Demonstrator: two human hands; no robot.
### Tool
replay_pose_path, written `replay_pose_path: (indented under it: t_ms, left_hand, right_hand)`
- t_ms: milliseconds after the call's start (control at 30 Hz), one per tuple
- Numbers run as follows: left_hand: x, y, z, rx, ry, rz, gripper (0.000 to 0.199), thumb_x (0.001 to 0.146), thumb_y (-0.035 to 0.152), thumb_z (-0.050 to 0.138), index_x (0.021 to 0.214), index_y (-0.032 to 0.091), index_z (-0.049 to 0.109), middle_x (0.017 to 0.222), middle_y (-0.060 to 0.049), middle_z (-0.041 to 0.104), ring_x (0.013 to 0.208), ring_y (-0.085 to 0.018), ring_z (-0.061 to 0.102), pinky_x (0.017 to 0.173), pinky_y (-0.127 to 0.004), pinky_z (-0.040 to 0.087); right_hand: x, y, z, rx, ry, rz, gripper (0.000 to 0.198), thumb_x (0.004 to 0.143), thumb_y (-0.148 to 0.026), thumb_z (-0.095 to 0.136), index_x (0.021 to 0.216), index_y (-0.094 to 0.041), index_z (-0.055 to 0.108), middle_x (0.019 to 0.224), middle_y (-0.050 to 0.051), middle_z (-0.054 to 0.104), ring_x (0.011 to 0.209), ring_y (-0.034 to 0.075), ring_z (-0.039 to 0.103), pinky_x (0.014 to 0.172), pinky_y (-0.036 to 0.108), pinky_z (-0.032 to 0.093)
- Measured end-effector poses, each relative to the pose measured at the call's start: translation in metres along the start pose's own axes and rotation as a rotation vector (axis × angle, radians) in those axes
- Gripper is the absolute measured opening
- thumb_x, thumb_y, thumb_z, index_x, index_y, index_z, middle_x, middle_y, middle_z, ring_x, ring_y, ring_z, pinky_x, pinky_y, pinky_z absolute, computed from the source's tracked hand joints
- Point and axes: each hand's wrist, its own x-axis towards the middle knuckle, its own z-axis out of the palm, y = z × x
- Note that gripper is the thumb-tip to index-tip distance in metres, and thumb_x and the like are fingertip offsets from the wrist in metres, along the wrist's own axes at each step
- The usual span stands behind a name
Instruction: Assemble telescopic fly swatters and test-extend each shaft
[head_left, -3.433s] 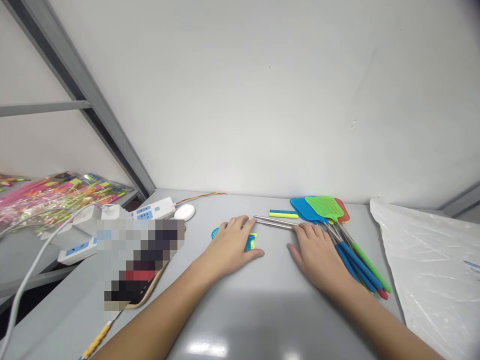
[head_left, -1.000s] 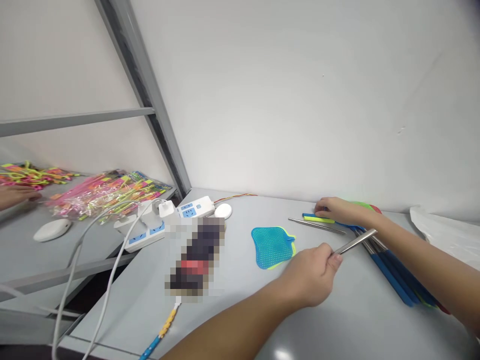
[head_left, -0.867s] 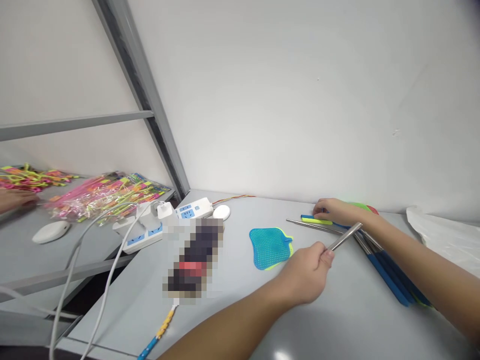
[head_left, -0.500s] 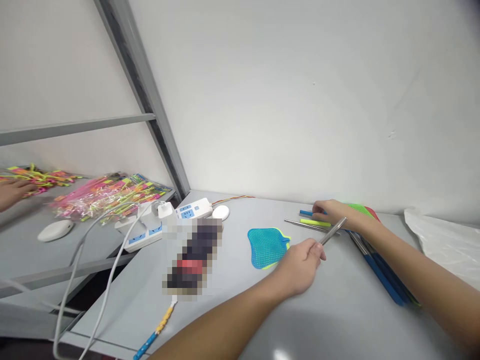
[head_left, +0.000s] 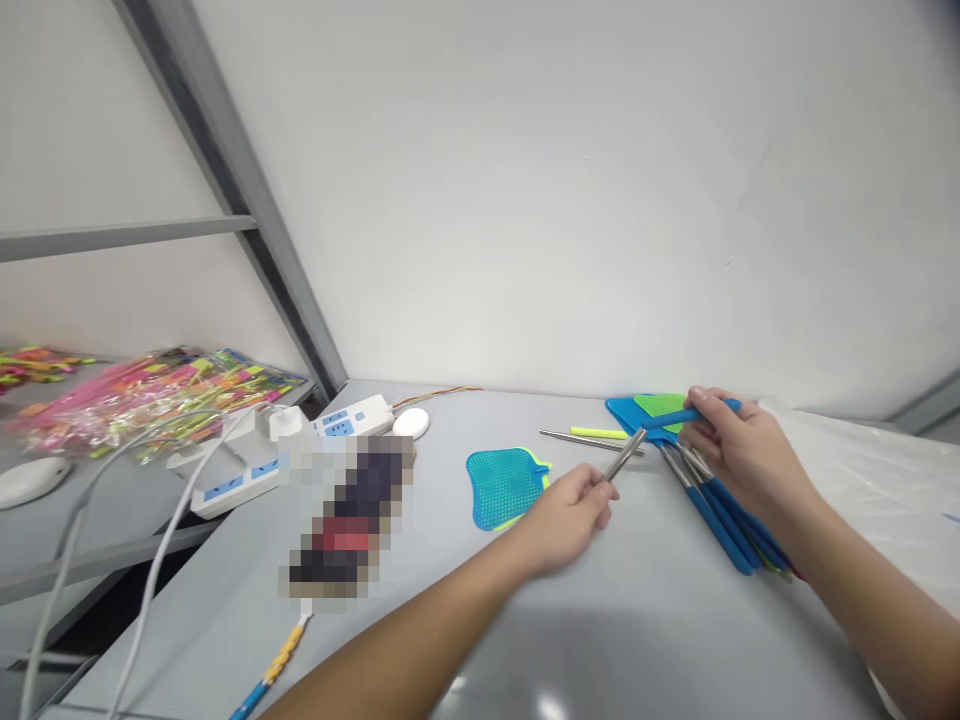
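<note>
My left hand (head_left: 570,515) is closed around a thin metal rod (head_left: 624,455) that slants up to the right. Between the fingers of my right hand (head_left: 739,455) is a blue handle tube (head_left: 690,412), its left end close to the rod's upper tip; whether they touch I cannot tell. Just left of my left hand lie stacked loose fly swatter heads (head_left: 506,487), blue over yellow-green. Behind the rod are a yellow-green handle tube (head_left: 596,433) and more metal rods (head_left: 574,439). Under my right hand, several fly swatters (head_left: 724,520) with blue handles lie in a pile.
At the left are power strips (head_left: 341,425) with white cables, a round white disc (head_left: 411,424) and a blurred-out phone-like object (head_left: 356,525). Bagged colourful items (head_left: 180,395) lie on the neighbouring table beyond the metal frame (head_left: 259,240). A white plastic sheet (head_left: 870,480) covers the right side.
My right hand has picked up the blue handle tube and brought it right, to the rod's tip. My left hand still holds the rod. The view has turned right; another person's hand has left it.
</note>
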Motion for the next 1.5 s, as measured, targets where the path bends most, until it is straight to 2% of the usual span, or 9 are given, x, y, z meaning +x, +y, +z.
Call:
replay_pose_path:
  t_ms: [133,233,367,500,667,733,1000,1267,1500]
  left_hand:
    - [-0.001,0.005,-0.003,-0.066,-0.098,-0.046,0.029,0.093,0.044,0.037,0.092,0.018,0.050,0.063,0.005,0.046,0.048,-0.008,0.041,0.054,-0.023,0.036]
    - [-0.002,0.009,-0.007,-0.077,-0.137,-0.057,0.032,0.093,0.047,0.039,0.090,0.017,0.051,0.058,0.006,0.046,0.049,-0.009,0.045,0.058,-0.024,0.038]
    - [-0.004,0.014,-0.009,-0.120,-0.253,-0.120,0.031,0.092,0.046,0.042,0.086,0.017,0.052,0.055,0.005,0.048,0.050,-0.011,0.049,0.061,-0.026,0.041]
    - [-0.006,0.017,-0.007,-0.180,-0.332,-0.183,0.030,0.092,0.043,0.042,0.085,0.016,0.054,0.053,0.004,0.050,0.049,-0.011,0.050,0.061,-0.027,0.041]
    - [-0.004,0.017,-0.003,-0.228,-0.286,-0.229,0.031,0.091,0.044,0.044,0.084,0.016,0.056,0.046,0.008,0.039,0.040,-0.007,0.031,0.049,-0.021,0.030]
    - [-0.003,0.016,-0.003,-0.219,-0.257,-0.250,0.033,0.090,0.046,0.045,0.084,0.016,0.057,0.045,0.008,0.039,0.039,-0.006,0.027,0.050,-0.021,0.032]
    - [-0.002,0.016,-0.007,-0.247,-0.255,-0.275,0.034,0.091,0.045,0.044,0.084,0.016,0.058,0.053,0.006,0.051,0.034,-0.002,0.025,0.058,-0.022,0.041]
    - [-0.002,0.015,-0.009,-0.325,-0.284,-0.269,0.033,0.094,0.043,0.042,0.084,0.016,0.059,0.050,0.008,0.048,0.033,-0.002,0.023,0.078,-0.029,0.047]
    - [-0.002,0.013,-0.011,-0.327,-0.280,-0.264,0.037,0.094,0.043,0.043,0.085,0.014,0.064,0.047,0.007,0.046,0.034,-0.003,0.023,0.076,-0.032,0.048]
  right_hand:
    - [-0.008,0.026,0.000,0.265,0.057,0.139,0.035,0.085,-0.051,0.058,0.071,-0.021,0.051,0.048,-0.011,0.022,0.040,0.005,0.021,0.044,0.020,0.033]
    - [-0.011,0.036,-0.001,0.302,0.122,0.182,0.040,0.084,-0.054,0.058,0.066,-0.020,0.047,0.048,-0.010,0.025,0.040,0.005,0.024,0.043,0.020,0.034]
    - [-0.014,0.036,-0.002,0.315,0.174,0.158,0.040,0.084,-0.054,0.058,0.067,-0.020,0.047,0.049,-0.010,0.026,0.040,0.005,0.025,0.042,0.019,0.035]
    - [-0.017,0.034,0.000,0.324,0.178,0.167,0.038,0.084,-0.053,0.058,0.067,-0.021,0.046,0.049,-0.010,0.028,0.039,0.005,0.025,0.043,0.020,0.037]
    - [-0.019,0.035,0.005,0.351,0.170,0.201,0.040,0.085,-0.053,0.056,0.065,-0.022,0.040,0.049,-0.010,0.028,0.039,0.006,0.025,0.042,0.020,0.039]
    - [-0.019,0.035,0.005,0.373,0.186,0.205,0.039,0.085,-0.051,0.058,0.066,-0.022,0.041,0.049,-0.010,0.029,0.039,0.006,0.026,0.043,0.020,0.039]
    - [-0.017,0.039,-0.001,0.365,0.161,0.196,0.036,0.087,-0.050,0.055,0.068,-0.022,0.043,0.051,-0.010,0.029,0.040,0.006,0.026,0.045,0.021,0.040]
    - [-0.020,0.037,0.002,0.339,0.180,0.179,0.037,0.088,-0.052,0.052,0.069,-0.022,0.044,0.051,-0.009,0.030,0.041,0.006,0.028,0.045,0.022,0.039]
    - [-0.022,0.035,0.004,0.336,0.215,0.164,0.037,0.086,-0.052,0.056,0.069,-0.021,0.045,0.052,-0.009,0.032,0.040,0.005,0.029,0.043,0.021,0.036]
